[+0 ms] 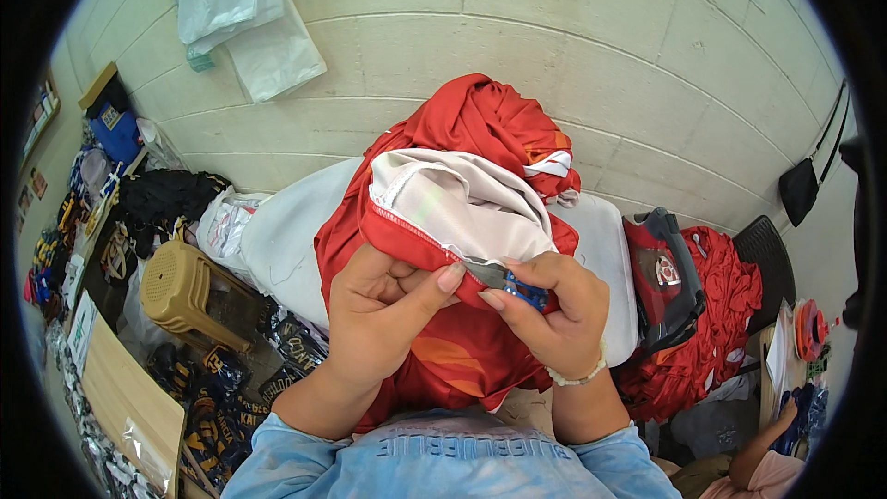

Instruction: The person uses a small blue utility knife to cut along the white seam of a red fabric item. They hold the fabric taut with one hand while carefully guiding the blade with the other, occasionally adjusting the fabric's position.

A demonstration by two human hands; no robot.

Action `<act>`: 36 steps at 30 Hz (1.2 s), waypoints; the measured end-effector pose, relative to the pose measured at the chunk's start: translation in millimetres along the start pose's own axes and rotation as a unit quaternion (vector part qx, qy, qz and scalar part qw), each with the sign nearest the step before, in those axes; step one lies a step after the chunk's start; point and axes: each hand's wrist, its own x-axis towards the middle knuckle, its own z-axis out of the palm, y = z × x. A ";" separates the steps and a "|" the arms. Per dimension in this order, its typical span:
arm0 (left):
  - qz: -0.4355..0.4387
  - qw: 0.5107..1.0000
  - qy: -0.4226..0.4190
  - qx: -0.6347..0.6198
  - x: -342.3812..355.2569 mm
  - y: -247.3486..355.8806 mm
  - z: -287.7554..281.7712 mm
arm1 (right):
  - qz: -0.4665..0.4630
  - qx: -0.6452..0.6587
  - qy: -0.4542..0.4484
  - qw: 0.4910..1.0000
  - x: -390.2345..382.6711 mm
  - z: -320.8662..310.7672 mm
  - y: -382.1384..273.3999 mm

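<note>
A red garment (462,120) with a white inner side is bunched on a padded white board in front of me. My left hand (383,314) pinches the garment's red stitched edge between thumb and fingers. In my right hand (559,310) is a small pair of thread snips (490,274) with grey blades and a blue handle. The blades lie against the seam, close to my left thumb. My right fingers partly cover the handle, and the exact blade tips are hard to make out.
The white board (286,222) stands against a block wall. At its right are a red and black appliance (658,277) and a heap of red cloth (725,286). Stacked tan stools (189,286) and dark garments (208,397) lie left. Another person's arm (762,448) shows lower right.
</note>
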 end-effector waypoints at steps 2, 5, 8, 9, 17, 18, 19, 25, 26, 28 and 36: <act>0.001 1.000 0.002 0.014 -0.5 -0.3 -0.3 | 0.002 0.003 0.009 1.000 0.3 0.5 0.2; 0.014 1.000 -0.003 0.017 -0.4 -2.8 1.6 | 0.010 0.015 0.013 1.000 0.2 -0.1 -1.8; 0.019 0.999 -0.012 0.031 -1.1 -2.9 2.6 | 0.007 0.008 0.012 1.000 0.9 -0.2 -3.4; 0.021 0.999 -0.014 0.030 -1.3 -3.0 3.0 | -0.001 -0.003 0.013 1.000 1.3 -0.7 -3.7; 0.008 1.000 -0.001 0.030 0.1 -2.4 6.2 | 0.094 0.064 0.041 0.993 -6.6 1.4 -1.7; 0.009 1.000 0.014 0.022 0.5 -3.4 8.0 | 0.117 0.108 0.033 0.987 -9.6 2.9 -0.6; 0.011 0.999 0.028 0.013 0.8 -5.2 10.5 | 0.153 0.156 0.023 0.976 -12.6 4.2 0.8; 0.027 0.999 0.024 0.013 4.6 5.1 -0.9 | 0.175 0.130 -0.011 0.976 -16.9 -0.1 13.3; 0.035 0.999 0.022 0.009 4.1 6.3 -2.6 | 0.171 0.136 0.009 0.976 -17.3 -0.3 11.7; 0.033 0.999 0.012 0.035 3.0 7.1 -4.4 | 0.170 0.207 0.073 0.961 -18.9 1.5 5.3; 0.028 0.999 0.001 0.034 2.5 5.9 -2.7 | 0.020 0.042 0.022 0.999 -15.5 -4.6 2.9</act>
